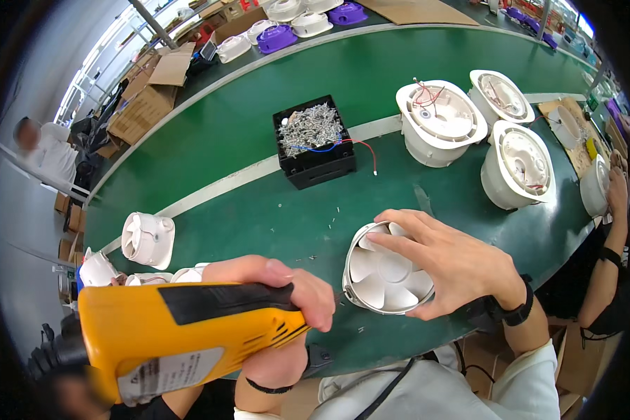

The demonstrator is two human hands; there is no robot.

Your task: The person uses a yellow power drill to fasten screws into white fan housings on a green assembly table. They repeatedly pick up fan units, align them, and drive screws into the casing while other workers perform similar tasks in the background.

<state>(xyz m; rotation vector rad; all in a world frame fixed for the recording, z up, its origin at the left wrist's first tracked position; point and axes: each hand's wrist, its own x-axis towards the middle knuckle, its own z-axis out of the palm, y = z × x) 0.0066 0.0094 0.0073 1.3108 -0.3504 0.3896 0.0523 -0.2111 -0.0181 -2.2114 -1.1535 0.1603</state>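
My left hand (308, 301) is wrapped round a yellow-and-black power drill (210, 325), raised close to the camera; its tip is out of sight. To the right, my right hand (458, 259) grips a round white fan housing (357, 283) standing on the green bench. Its fingers reach over the rim and its thumb is at the near side. White fan blades (388, 276) face up inside the housing. Beyond the hands stands a black bin (315, 171) heaped with small screws (311, 129), a red and blue wire lying across it.
Several white housings with wires, such as this one (441, 122), stand at the right. More white fan units (147, 241) sit at the left. Loose screws (301, 259) are scattered on the green bench (231, 231). A co-worker's hand (617, 189) holds a white part at far right.
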